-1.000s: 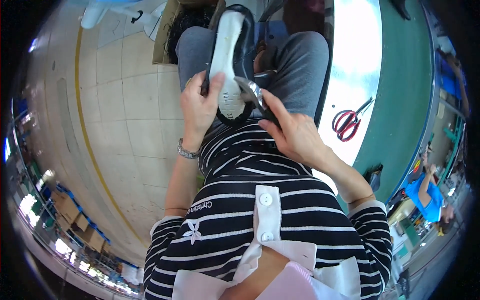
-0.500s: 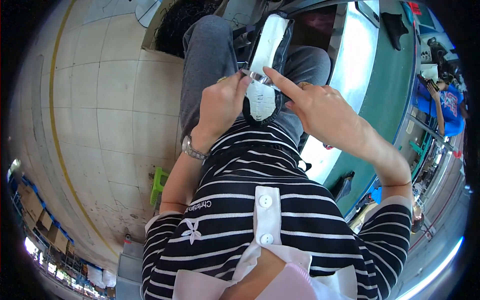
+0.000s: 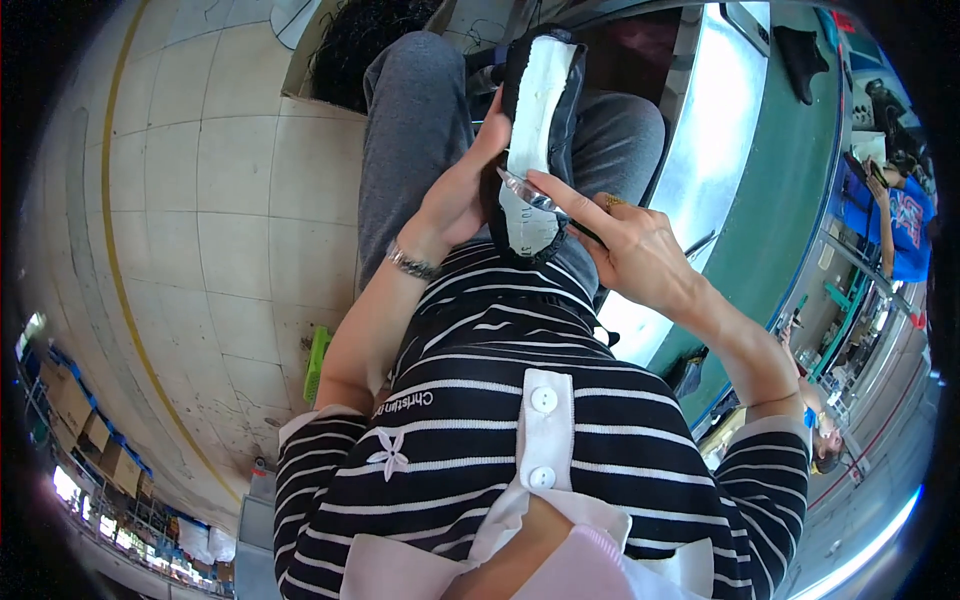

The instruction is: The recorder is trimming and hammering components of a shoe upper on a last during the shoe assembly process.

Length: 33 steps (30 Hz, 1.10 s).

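Observation:
A black shoe upper (image 3: 566, 125) lies sole side up over my lap, its white insole (image 3: 536, 110) facing me and its toe and heel pointing away from and toward my body. My left hand (image 3: 470, 180) is wrapped along its left side, the thumb stretched up the edge and the other fingers hidden beneath. My right hand (image 3: 625, 240) grips a short metal blade tool, seemingly a knife (image 3: 530, 190), with the index finger laid along it. The blade lies across the insole near its closer part; whether it touches cannot be made out.
On my right is a green worktop (image 3: 770, 170) with a shiny metal edge (image 3: 705, 130), a black boot (image 3: 800, 62) and a phone (image 3: 745, 28). An open box of black scraps (image 3: 365, 50) stands by my left knee. A person in blue (image 3: 908, 225) works at far right.
My left hand has left the blade and shifted to the shoe's left side. My right hand with the blade has moved slightly nearer to me, and the shoe has tilted a little.

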Motion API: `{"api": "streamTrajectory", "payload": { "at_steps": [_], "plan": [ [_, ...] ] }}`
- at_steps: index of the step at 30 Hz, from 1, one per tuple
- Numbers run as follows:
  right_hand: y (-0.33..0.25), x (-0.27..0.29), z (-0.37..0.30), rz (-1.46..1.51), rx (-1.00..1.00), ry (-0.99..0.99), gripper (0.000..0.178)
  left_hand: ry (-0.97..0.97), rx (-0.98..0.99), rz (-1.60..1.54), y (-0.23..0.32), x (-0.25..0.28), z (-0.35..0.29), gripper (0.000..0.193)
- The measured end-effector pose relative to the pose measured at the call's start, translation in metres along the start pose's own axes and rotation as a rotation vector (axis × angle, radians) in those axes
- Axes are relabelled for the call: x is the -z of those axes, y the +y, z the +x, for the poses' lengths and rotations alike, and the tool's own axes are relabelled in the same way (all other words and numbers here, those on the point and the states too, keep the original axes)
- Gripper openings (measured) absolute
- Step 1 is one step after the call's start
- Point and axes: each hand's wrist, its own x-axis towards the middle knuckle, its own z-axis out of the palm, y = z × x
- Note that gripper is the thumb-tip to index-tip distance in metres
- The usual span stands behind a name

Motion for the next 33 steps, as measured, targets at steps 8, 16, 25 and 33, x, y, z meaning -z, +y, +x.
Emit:
{"api": "streamTrajectory", "payload": {
  "at_steps": [8, 16, 25, 33],
  "plan": [
    [0.007, 0.013, -0.005, -0.011, 0.015, -0.043, 0.068, 0.088, -0.183, 0.334, 0.0, -0.024, 0.011, 0.086],
    [0.014, 0.08, 0.048, -0.201, 0.526, 0.466, 0.063, 0.004, -0.133, 0.452, 0.014, -0.02, 0.006, 0.086],
    [0.035, 0.053, 0.062, -0.341, 0.476, 0.47, 0.066, 0.049, -0.082, 0.345, 0.017, -0.011, 0.006, 0.081],
    [0.03, 0.041, 0.057, -0.34, 0.443, 0.448, 0.061, 0.048, -0.016, 0.331, 0.025, -0.006, 0.006, 0.089]
  ]
}}
